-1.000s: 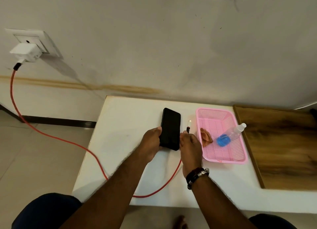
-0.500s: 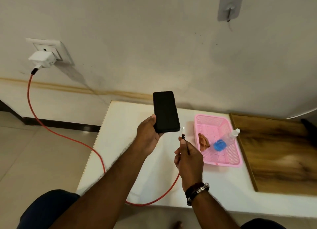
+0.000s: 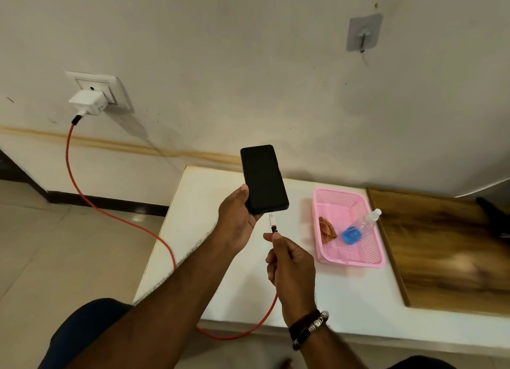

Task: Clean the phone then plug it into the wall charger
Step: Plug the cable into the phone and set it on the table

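My left hand holds a black phone upright above the white table, screen dark and facing me. My right hand pinches the plug end of a red charging cable; the white connector tip points up, just below the phone's bottom edge, a small gap apart. The cable runs off the table's front, loops left and climbs to a white wall charger seated in the wall socket.
A pink basket on the table holds a brown cloth and a clear spray bottle with blue liquid. A wooden board lies to the right. A hook plate is stuck on the wall. My knees sit at the bottom edge.
The phone went from lying on the table to being lifted in my left hand. My right hand raised the cable plug up to just under the phone's bottom edge.
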